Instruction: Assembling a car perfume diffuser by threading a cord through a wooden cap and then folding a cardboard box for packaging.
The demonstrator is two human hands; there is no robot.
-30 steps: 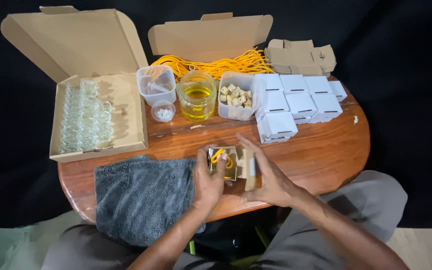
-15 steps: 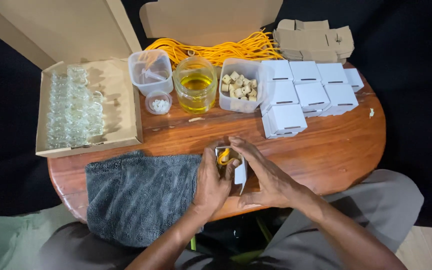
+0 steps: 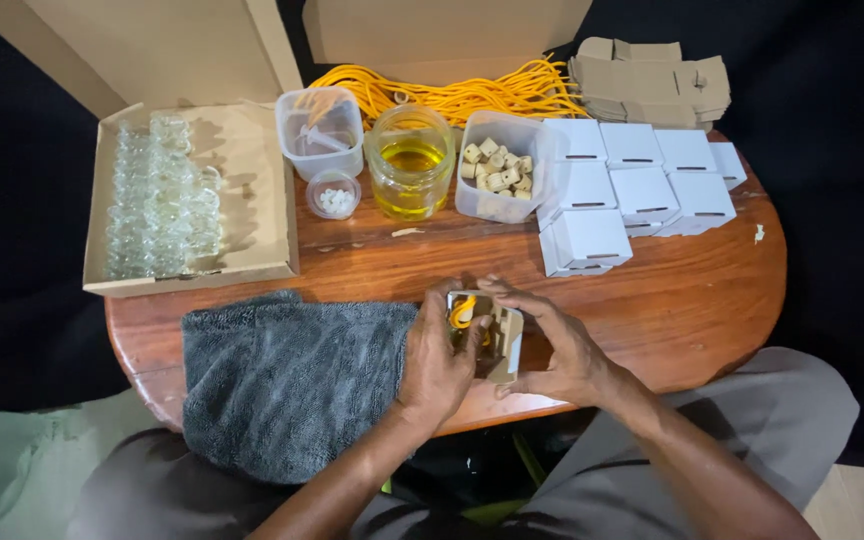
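Observation:
My left hand (image 3: 434, 362) and my right hand (image 3: 555, 345) both hold a small open cardboard box (image 3: 495, 341) at the near edge of the round wooden table (image 3: 692, 290). A loop of yellow cord (image 3: 462, 312) sticks out of the box's open top, and a small glass item shows inside, partly hidden by my fingers. My left fingers press on the box's left side. From the right, the other hand's fingers curl over the top and the flap.
A grey towel (image 3: 287, 375) lies left of my hands. Behind are a cardboard box of small glass bottles (image 3: 162, 200), a tub (image 3: 320, 130), a small cup (image 3: 334, 194), a jar of yellow liquid (image 3: 410, 160), a tub of corks (image 3: 495, 168), closed white boxes (image 3: 632, 190), yellow cords (image 3: 472, 90) and flat cardboard blanks (image 3: 652, 75).
The head view has moved closer and shifted, so the table fills more of the frame. Both hands stay on the small box, and their fingers have shifted around its open top.

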